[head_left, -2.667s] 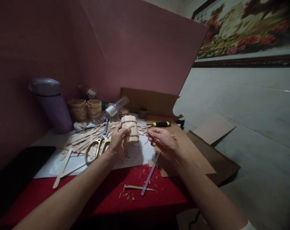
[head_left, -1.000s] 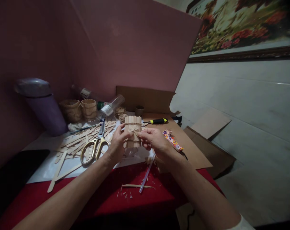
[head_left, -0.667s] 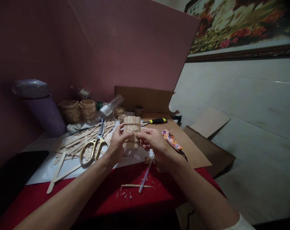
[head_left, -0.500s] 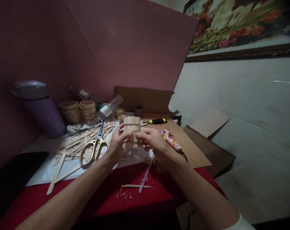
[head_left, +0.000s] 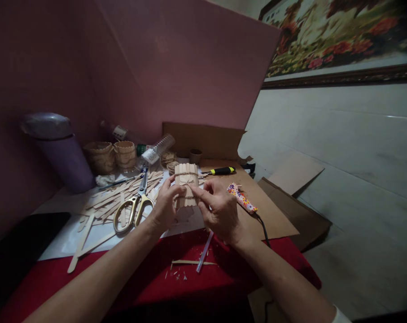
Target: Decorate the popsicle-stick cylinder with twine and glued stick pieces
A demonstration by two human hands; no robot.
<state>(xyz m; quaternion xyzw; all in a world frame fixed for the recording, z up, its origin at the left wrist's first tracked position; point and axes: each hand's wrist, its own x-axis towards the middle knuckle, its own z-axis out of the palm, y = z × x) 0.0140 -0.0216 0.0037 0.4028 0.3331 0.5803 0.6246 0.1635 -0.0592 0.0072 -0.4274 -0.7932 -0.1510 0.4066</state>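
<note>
A small cup made of upright craft sticks (head_left: 186, 169) is held up over the front of the table, with twine running around it near the top and lower down. My left hand (head_left: 165, 202) grips the cup from its left side, thumb on the front. On the cup's front is a small twine bow (head_left: 185, 181). My right hand (head_left: 220, 208) is closed, its fingertips at the bow; the fine strands between them are hard to make out. Behind the cup lies a coil of twine (head_left: 171, 167).
Gold-handled scissors (head_left: 132, 211) lie among loose craft sticks (head_left: 107, 204) at left. Two finished-looking cups (head_left: 125, 154), a purple tumbler (head_left: 60, 152) and clear bottles (head_left: 158, 148) stand or lie behind. At right are a yellow-black cutter (head_left: 223, 170) and a flowered glue gun (head_left: 242, 197). A glue stick (head_left: 204, 253) lies in front.
My right hand has turned and its fingers now lie lower across the cup's front. The bow's strands look flatter than before. My left hand keeps its grip on the cup.
</note>
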